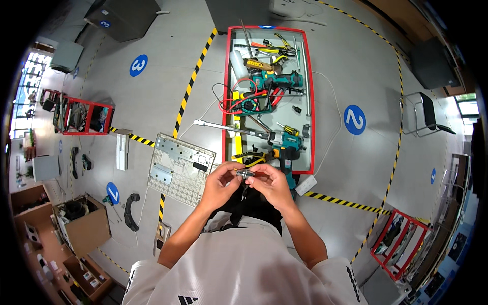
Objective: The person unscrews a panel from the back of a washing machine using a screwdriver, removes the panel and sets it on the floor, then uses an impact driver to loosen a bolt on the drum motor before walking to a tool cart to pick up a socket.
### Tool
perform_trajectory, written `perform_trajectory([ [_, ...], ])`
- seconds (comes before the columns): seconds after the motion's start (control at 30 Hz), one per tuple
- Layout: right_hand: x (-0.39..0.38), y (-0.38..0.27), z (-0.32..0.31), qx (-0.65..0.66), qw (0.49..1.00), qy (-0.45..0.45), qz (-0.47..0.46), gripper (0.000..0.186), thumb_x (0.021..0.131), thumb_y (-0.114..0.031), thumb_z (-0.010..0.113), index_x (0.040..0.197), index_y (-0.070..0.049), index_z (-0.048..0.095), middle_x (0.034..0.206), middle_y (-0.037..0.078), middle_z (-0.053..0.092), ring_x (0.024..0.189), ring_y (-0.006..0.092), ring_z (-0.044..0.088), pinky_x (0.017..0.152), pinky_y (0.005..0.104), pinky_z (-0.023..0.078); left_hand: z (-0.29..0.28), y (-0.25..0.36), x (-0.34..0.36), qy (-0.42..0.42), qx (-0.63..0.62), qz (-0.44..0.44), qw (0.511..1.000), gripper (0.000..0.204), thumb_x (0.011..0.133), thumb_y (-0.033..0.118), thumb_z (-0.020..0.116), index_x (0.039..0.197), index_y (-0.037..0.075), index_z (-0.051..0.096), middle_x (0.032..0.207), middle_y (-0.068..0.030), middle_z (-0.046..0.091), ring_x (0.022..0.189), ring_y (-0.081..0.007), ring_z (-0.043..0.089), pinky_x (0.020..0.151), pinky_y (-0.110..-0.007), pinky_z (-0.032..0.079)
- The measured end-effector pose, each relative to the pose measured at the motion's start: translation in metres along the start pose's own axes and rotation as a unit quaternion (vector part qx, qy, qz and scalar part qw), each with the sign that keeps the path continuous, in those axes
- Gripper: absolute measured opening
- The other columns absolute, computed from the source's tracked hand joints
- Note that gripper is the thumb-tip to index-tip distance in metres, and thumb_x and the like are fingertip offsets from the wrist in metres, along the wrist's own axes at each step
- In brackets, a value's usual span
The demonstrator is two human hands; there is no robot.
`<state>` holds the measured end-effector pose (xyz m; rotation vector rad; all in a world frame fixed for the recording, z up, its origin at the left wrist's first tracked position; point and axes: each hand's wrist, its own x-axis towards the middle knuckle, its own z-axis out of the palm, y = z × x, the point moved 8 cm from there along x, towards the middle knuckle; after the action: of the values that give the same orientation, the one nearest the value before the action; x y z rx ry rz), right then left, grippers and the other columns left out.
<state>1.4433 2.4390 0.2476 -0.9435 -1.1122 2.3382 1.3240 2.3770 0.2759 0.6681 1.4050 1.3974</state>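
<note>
Close to my body, both hands meet around a small silvery metal cylindrical piece (245, 174). My left hand (221, 184) grips its left end between thumb and fingers. On its right end, the fingers of my right hand (271, 184) are closed as well. What exact kind of part it is, I cannot make out. Just beyond my hands is a red-framed tool tray (311, 127) full of tools. Yellow-and-black pliers (250, 155) lie nearest my left fingers. A teal cordless power tool (291, 143) rests nearer my right hand.
Left of the tray lies a pale perforated panel (178, 170). Inside the tray are a teal drill (277, 80), a multimeter (249, 105) with red and black leads, and a long wrench (218, 125) jutting over the left edge. A white power strip (306, 186) sits at the tray's near right corner.
</note>
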Motion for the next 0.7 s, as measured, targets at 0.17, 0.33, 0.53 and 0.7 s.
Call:
perform_trajectory([
  [0.17, 0.008, 0.002, -0.009, -0.088, 0.996, -0.031, -0.010, 0.028, 0.080, 0.002, 0.063, 0.107, 0.000, 0.055, 0.101, 0.007, 0.061, 0.094, 0.0112, 0.059, 0.084, 0.0250, 0.048, 0.002, -0.018, -0.001, 0.016, 0.004, -0.052, 0.998, 0.024, 0.083, -0.008, 0.055, 0.106, -0.001, 0.055, 0.100, -0.0041, 0.053, 0.088, -0.0097, 0.055, 0.078, -0.023, 0.047],
  [0.33, 0.008, 0.010, -0.010, -0.120, 0.992, -0.021, -0.016, 0.029, 0.080, 0.003, 0.063, 0.108, 0.001, 0.054, 0.099, 0.006, 0.061, 0.091, 0.0102, 0.059, 0.080, 0.0240, 0.048, -0.003, -0.036, 0.002, -0.007, -0.021, -0.065, 0.998, 0.023, 0.083, -0.009, 0.053, 0.105, -0.001, 0.056, 0.101, -0.0047, 0.055, 0.091, -0.0101, 0.055, 0.080, -0.024, 0.046],
  [0.53, 0.017, 0.028, -0.015, -0.111, 0.993, 0.031, 0.040, 0.029, 0.081, -0.002, 0.065, 0.107, 0.002, 0.055, 0.094, 0.006, 0.063, 0.087, 0.0085, 0.059, 0.075, 0.0214, 0.048, -0.012, -0.049, 0.019, -0.071, -0.006, -0.091, 0.993, 0.024, 0.082, -0.007, 0.054, 0.105, -0.001, 0.057, 0.092, -0.0022, 0.054, 0.080, -0.0056, 0.051, 0.072, -0.020, 0.044],
  [0.7, 0.024, 0.042, -0.001, -0.114, 0.988, 0.087, 0.060, 0.027, 0.081, -0.001, 0.064, 0.105, 0.003, 0.055, 0.094, 0.007, 0.063, 0.083, 0.0074, 0.060, 0.073, 0.0205, 0.048, -0.036, -0.065, 0.030, -0.156, 0.002, -0.101, 0.983, 0.025, 0.083, -0.008, 0.052, 0.107, -0.001, 0.057, 0.107, -0.0077, 0.055, 0.096, -0.0116, 0.055, 0.081, -0.023, 0.046],
])
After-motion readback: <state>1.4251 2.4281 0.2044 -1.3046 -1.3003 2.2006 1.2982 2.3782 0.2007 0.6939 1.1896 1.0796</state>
